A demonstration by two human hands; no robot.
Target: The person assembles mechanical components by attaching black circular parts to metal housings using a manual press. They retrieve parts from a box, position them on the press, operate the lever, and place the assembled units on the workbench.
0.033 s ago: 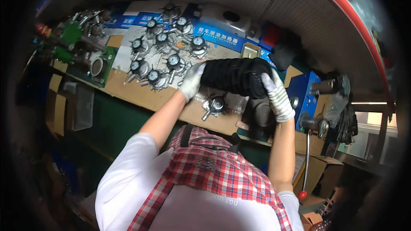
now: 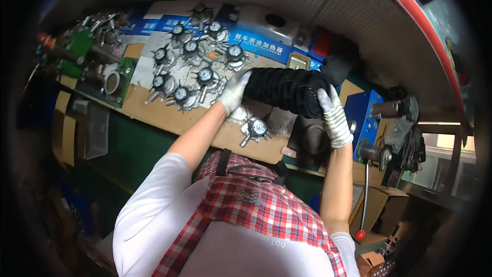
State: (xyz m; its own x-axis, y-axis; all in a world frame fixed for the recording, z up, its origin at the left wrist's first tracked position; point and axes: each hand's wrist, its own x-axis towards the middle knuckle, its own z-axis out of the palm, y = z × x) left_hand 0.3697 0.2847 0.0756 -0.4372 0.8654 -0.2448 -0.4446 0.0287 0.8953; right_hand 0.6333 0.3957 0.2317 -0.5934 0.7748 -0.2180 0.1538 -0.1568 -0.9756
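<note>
Between my two gloved hands I hold a black ribbed cylinder [image 2: 284, 91], lying sideways above the bench; whether it is one piece or stacked rings I cannot make out. My left hand [image 2: 233, 94] is closed on its left end. At the right end, my right hand [image 2: 334, 118] grips it with the thumb and fingers at the round face. Beneath it, near the bench's front edge, lies a silver metal part with a round black-rimmed top [image 2: 255, 129]. Several similar metal parts [image 2: 205, 76] stand left of my left hand. A dark round object [image 2: 313, 138] sits under the cylinder's right end.
A green fixture [image 2: 81, 42] and loose metal pieces stand at the far left. On the right is a blue machine [image 2: 363, 110] with a red-knobbed lever [image 2: 361, 234]. Cardboard [image 2: 148, 112] covers the bench. A white rounded unit [image 2: 266, 20] lies at the back.
The black cylinder has shifted very slightly to the right over the bench, with both hands still on it. The metal parts on the bench have kept their places.
</note>
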